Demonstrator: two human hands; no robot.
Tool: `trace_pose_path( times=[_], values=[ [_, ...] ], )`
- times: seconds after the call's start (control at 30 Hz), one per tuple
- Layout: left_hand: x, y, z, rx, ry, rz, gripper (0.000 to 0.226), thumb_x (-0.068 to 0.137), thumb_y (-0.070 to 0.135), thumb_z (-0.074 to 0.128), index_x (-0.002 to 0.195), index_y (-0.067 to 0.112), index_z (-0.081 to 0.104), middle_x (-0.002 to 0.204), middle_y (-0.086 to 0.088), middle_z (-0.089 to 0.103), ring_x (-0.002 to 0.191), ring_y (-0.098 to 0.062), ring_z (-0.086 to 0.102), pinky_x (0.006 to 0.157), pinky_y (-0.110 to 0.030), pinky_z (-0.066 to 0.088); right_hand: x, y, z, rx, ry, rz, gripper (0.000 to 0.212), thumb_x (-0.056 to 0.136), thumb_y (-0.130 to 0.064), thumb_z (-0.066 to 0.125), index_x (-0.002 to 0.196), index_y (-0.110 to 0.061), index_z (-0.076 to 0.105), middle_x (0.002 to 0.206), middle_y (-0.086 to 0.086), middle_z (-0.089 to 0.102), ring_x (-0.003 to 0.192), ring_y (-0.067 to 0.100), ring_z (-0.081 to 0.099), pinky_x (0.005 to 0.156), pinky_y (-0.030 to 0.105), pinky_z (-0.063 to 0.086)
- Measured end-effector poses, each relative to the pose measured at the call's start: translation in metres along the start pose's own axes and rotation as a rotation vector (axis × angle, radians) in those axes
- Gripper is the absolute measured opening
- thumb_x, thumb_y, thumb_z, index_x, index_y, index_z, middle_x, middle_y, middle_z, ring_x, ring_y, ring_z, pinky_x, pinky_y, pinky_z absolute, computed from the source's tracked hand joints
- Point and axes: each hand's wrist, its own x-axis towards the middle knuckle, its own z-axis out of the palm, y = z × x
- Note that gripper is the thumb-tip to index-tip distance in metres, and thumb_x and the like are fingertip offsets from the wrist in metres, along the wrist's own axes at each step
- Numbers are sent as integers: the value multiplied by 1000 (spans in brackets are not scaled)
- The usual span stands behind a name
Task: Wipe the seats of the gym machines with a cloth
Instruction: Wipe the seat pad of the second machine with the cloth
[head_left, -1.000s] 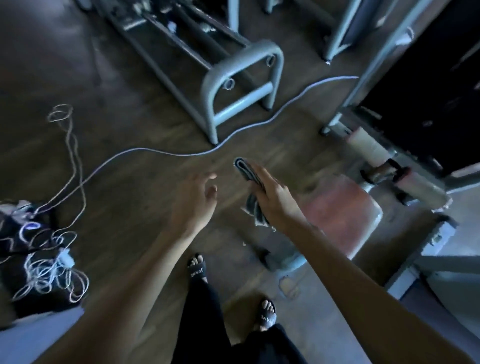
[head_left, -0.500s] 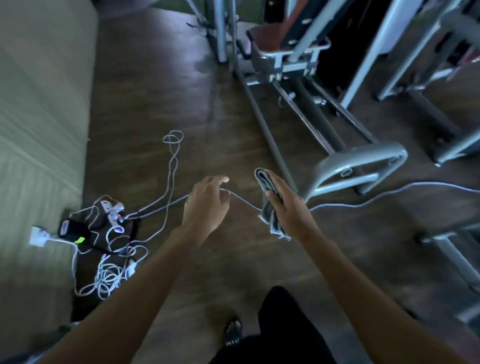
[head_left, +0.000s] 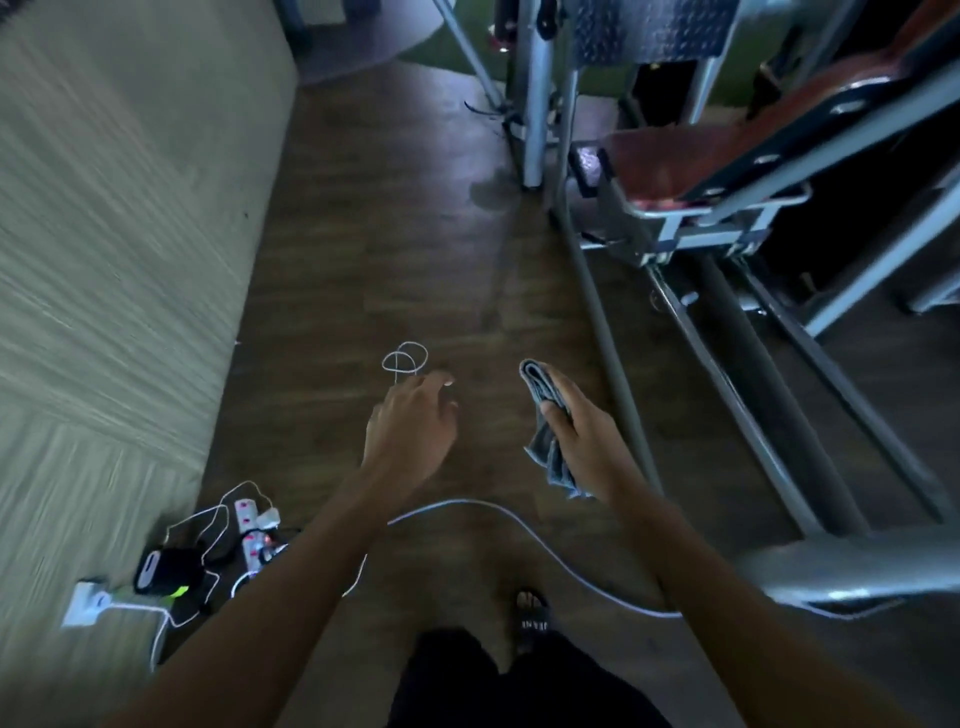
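From the head camera, the person looks down at a dark wood-look floor (head_left: 363, 260), both bare arms reaching forward. The right hand (head_left: 587, 441) grasps a folded grey cloth (head_left: 540, 387): the fingers lie curled over its outer side, the thumb presses the near side, the fold stands up past the fingertips and loose ends hang below the palm. The left hand (head_left: 410, 431) is released, fingers loosely spread and holding nothing, just beside a small loop of white cord (head_left: 405, 358) on the floor.

The cloth is well apart from the reddish-brown seat (head_left: 670, 156), which sits on a grey metal machine frame (head_left: 748, 353) along the floor's right edge, toward the far right corner. A long white cable (head_left: 524, 525) curves across the floor under both forearms. Near the floor's left edge, at the foot of a pale green wall (head_left: 104, 208), lie a power strip (head_left: 248, 525), a black device (head_left: 166, 571) and tangled white leads. One foot in a dark sandal (head_left: 532, 621) shows at the near edge.
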Motion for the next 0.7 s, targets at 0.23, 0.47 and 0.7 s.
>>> trace_pose_path(
  times=[0.23,0.47,0.7],
  values=[
    [215,-16,-28,89,-74,-12,36,93,31,52,127,25,59,124,-3,62,115,-30,57,92,-42,49,207,-30,-11,26,-14,41,45,105,-22,44,148,-32,39,135,1,59,97,15,64,96,47,53],
    [449,-7,-33,125,-160,146,31,93,32,53,120,20,62,121,-6,63,115,-32,59,92,-44,51,410,-56,-30,153,152,142,43,105,-17,44,143,-35,45,108,0,66,76,-8,63,62,0,44],
    [663,79,-26,182,-281,379,35,92,31,54,127,24,58,128,-1,61,118,-27,56,98,-42,46,577,-40,-91,189,399,291,44,103,-20,47,142,-39,46,105,-3,69,83,-1,64,76,20,45]
  ],
)
